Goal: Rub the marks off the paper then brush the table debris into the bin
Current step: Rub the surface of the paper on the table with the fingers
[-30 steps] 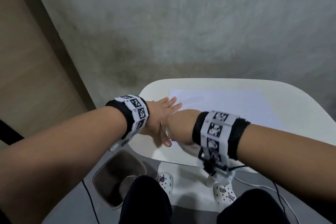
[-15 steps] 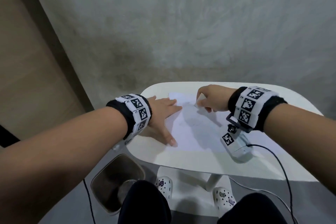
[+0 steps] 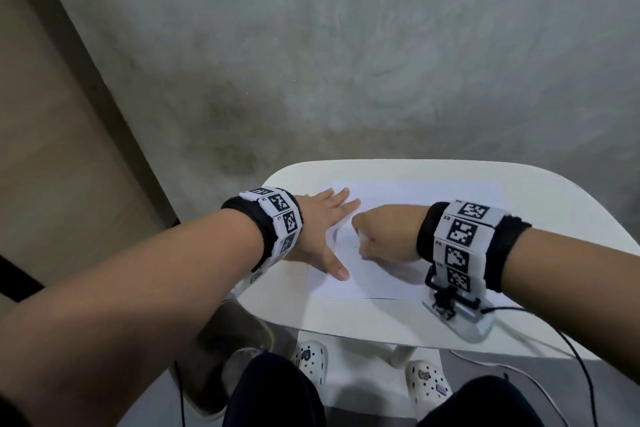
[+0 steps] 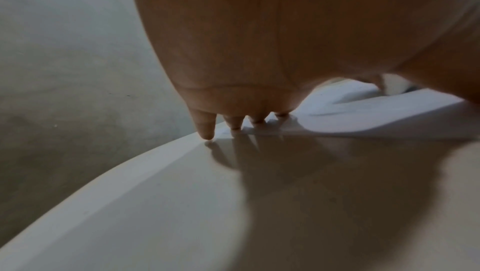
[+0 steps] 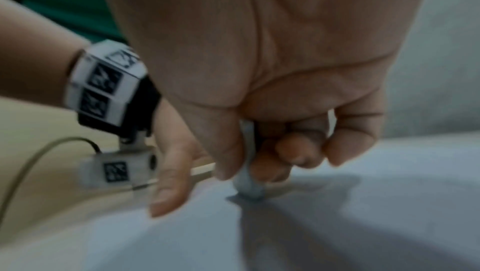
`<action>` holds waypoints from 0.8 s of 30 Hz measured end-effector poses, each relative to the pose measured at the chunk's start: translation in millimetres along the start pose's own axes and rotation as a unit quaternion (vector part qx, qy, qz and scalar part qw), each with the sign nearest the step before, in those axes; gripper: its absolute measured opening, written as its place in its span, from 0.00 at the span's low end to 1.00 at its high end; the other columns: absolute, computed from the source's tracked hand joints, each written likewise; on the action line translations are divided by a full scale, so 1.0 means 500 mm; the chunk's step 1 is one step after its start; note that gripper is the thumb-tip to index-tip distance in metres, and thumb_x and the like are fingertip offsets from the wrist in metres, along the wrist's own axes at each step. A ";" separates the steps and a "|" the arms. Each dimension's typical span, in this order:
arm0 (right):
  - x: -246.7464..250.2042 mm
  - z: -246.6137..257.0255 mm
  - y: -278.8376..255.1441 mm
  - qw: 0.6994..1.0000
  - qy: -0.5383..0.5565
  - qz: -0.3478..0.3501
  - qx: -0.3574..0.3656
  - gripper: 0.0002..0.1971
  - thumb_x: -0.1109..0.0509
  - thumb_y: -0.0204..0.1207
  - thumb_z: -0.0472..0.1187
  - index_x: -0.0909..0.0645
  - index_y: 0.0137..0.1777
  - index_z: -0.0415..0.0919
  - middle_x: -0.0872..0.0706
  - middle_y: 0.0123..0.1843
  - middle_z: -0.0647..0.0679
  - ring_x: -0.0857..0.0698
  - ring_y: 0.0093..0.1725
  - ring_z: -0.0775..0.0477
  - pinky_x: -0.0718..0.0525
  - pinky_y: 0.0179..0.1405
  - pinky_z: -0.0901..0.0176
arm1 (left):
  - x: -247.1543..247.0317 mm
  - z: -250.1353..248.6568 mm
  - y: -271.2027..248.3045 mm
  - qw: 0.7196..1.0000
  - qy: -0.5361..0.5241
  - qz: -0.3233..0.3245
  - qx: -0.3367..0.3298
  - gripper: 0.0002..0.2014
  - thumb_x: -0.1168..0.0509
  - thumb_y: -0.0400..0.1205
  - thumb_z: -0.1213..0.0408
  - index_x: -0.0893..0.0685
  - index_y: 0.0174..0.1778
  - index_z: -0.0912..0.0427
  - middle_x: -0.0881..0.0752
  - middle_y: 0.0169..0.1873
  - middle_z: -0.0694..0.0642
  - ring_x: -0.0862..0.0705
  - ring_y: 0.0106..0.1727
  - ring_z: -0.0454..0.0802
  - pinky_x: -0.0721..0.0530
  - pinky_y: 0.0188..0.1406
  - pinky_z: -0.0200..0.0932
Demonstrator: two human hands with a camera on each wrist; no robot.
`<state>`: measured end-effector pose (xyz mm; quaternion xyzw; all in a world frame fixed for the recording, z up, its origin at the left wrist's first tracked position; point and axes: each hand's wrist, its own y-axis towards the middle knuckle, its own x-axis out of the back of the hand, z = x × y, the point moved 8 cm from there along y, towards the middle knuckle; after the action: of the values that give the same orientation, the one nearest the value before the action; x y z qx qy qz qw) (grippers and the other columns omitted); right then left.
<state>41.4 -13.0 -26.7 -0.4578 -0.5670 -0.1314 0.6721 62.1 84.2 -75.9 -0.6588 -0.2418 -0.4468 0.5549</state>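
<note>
A white sheet of paper [image 3: 415, 204] lies on the small white table [image 3: 363, 319]. My left hand [image 3: 322, 232] lies flat with spread fingers on the paper's left edge, its fingertips [image 4: 207, 131] partly on the table. Just to its right, my right hand [image 3: 381, 236] is curled and pinches a pale grey eraser [image 5: 248, 185] between thumb and fingers, its lower end pressed on the paper [image 5: 337, 224]. Only a sliver of the eraser [image 3: 363, 238] shows in the head view. The paper has buckled a little between my hands.
A bin [image 3: 239, 333] stands on the floor below the table's near-left corner, mostly behind my left forearm. A grey concrete wall rises behind the table. Cables [image 3: 581, 367] trail from my right wrist over the near-right table edge. My knees and shoes [image 3: 427, 381] are under the table.
My right hand has swung from the near-left of the sheet to its far part and back toward the left-middle, close to my left hand. The left hand has stayed pressed on the paper's left edge.
</note>
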 end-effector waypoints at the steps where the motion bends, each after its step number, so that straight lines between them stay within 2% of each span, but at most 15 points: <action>1: 0.000 -0.003 -0.003 1.000 0.012 0.010 0.002 0.16 0.39 0.83 0.45 0.26 0.66 0.37 0.16 0.56 0.45 0.20 0.52 0.43 0.26 0.48 0.56 | 0.000 0.000 0.000 1.000 0.000 0.002 -0.002 0.66 0.31 0.65 0.25 0.72 0.83 0.44 0.72 0.83 0.45 0.68 0.85 0.49 0.55 0.84 0.63; 5: 0.038 -0.066 0.005 0.998 0.004 -0.037 -0.054 0.14 0.40 0.82 0.42 0.24 0.63 0.38 0.15 0.56 0.45 0.20 0.50 0.43 0.28 0.45 0.58 | 0.003 -0.004 -0.002 1.000 0.005 0.013 0.001 0.66 0.30 0.66 0.26 0.72 0.83 0.44 0.73 0.83 0.47 0.69 0.85 0.49 0.56 0.84 0.63; 9: 0.006 -0.004 0.001 0.999 -0.041 -0.002 0.001 0.17 0.40 0.84 0.42 0.28 0.69 0.38 0.17 0.63 0.44 0.19 0.62 0.42 0.30 0.49 0.58 | 0.004 -0.003 0.000 1.000 0.012 0.009 -0.005 0.66 0.30 0.66 0.26 0.73 0.83 0.44 0.73 0.83 0.46 0.69 0.85 0.49 0.56 0.84 0.62; 10: 0.005 -0.008 0.003 0.999 -0.036 0.006 0.001 0.17 0.39 0.83 0.43 0.27 0.69 0.38 0.17 0.63 0.44 0.19 0.60 0.42 0.30 0.50 0.57 | 0.003 -0.002 0.000 1.000 0.015 0.010 -0.008 0.66 0.30 0.66 0.26 0.73 0.82 0.44 0.74 0.82 0.46 0.69 0.85 0.49 0.57 0.84 0.62; 13: 0.036 -0.057 0.008 0.999 -0.019 -0.029 -0.041 0.13 0.40 0.82 0.42 0.24 0.64 0.39 0.17 0.55 0.46 0.20 0.51 0.44 0.27 0.47 0.58 | 0.003 0.000 0.002 1.000 0.013 0.014 -0.003 0.66 0.30 0.66 0.26 0.73 0.83 0.44 0.74 0.83 0.47 0.69 0.85 0.49 0.57 0.84 0.62; 18: 0.000 0.002 0.007 0.997 -0.082 0.000 0.011 0.15 0.39 0.83 0.42 0.25 0.67 0.40 0.16 0.60 0.47 0.19 0.53 0.44 0.29 0.46 0.58 | 0.000 0.000 0.004 1.000 0.018 0.012 -0.006 0.67 0.30 0.65 0.26 0.73 0.82 0.44 0.73 0.83 0.47 0.69 0.85 0.49 0.57 0.84 0.62; 20: 0.018 -0.028 0.014 0.998 -0.061 -0.020 -0.017 0.14 0.40 0.82 0.41 0.23 0.65 0.40 0.16 0.55 0.47 0.19 0.50 0.44 0.26 0.46 0.57 | -0.001 0.001 0.002 1.000 0.016 0.012 -0.006 0.66 0.31 0.65 0.25 0.74 0.82 0.43 0.74 0.82 0.45 0.69 0.85 0.48 0.56 0.84 0.62; 22: 0.026 -0.048 0.017 0.995 -0.085 -0.032 -0.044 0.13 0.40 0.81 0.41 0.22 0.62 0.41 0.17 0.48 0.50 0.19 0.47 0.45 0.23 0.45 0.56 | -0.003 0.002 0.002 1.000 0.013 0.011 -0.002 0.66 0.31 0.65 0.25 0.74 0.82 0.42 0.74 0.82 0.45 0.69 0.84 0.48 0.56 0.84 0.63; 24: 0.008 -0.016 0.016 0.992 -0.123 -0.016 -0.010 0.11 0.38 0.82 0.42 0.23 0.61 0.42 0.17 0.49 0.51 0.20 0.46 0.46 0.23 0.41 0.57 | -0.004 0.001 0.003 1.000 0.012 0.014 -0.004 0.66 0.31 0.65 0.25 0.74 0.82 0.42 0.74 0.82 0.45 0.70 0.84 0.48 0.57 0.84 0.63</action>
<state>53.3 -13.2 -26.5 -0.4682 -0.6514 -0.0902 0.5902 62.6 84.5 -78.3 -0.6590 -0.2242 -0.4472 0.5616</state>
